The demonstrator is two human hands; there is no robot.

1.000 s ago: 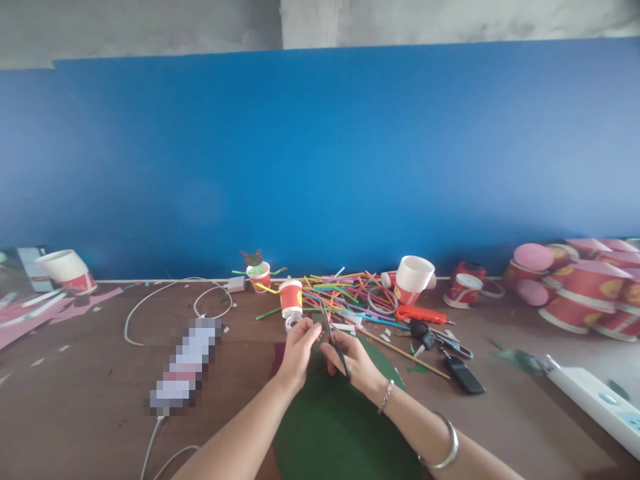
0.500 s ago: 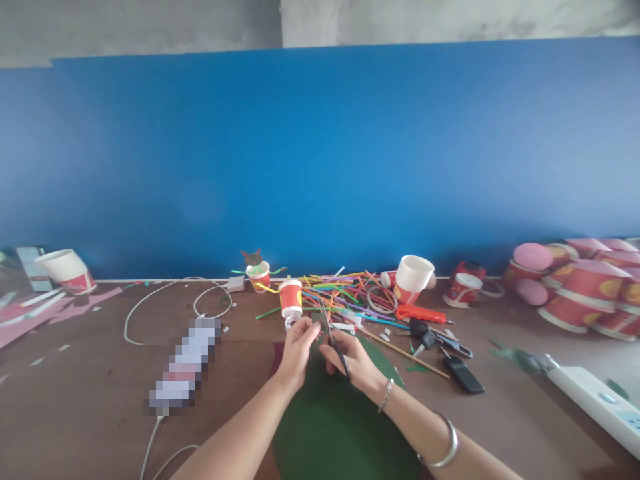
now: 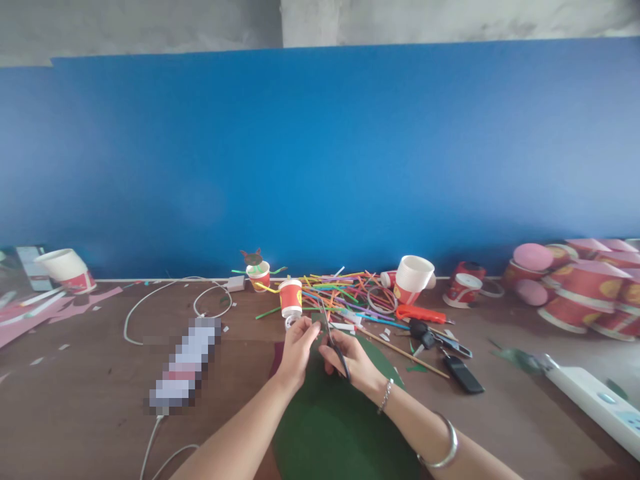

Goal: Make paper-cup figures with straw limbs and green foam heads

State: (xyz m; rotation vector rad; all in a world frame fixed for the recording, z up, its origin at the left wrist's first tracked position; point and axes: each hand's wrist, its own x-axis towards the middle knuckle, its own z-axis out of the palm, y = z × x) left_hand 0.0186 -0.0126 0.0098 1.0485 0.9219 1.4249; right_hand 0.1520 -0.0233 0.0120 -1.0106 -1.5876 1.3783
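Note:
My right hand is closed round the handles of black-handled scissors, whose blades point up and away from me. A small dark green piece of paper is pinched between the thumb and fingers of my left hand, right beside the blades. Whether the blades are cutting into it I cannot tell. Under both hands lies a large dark green sheet with a rounded edge. Just beyond my left hand stands a red and white paper cup with a yellow strip sticking out sideways.
Colourful pipe cleaners are heaped behind my hands. To the right are a stack of white cups, an orange cutter, keys and a power strip. A blurred-out phone-like item with a white cable lies left.

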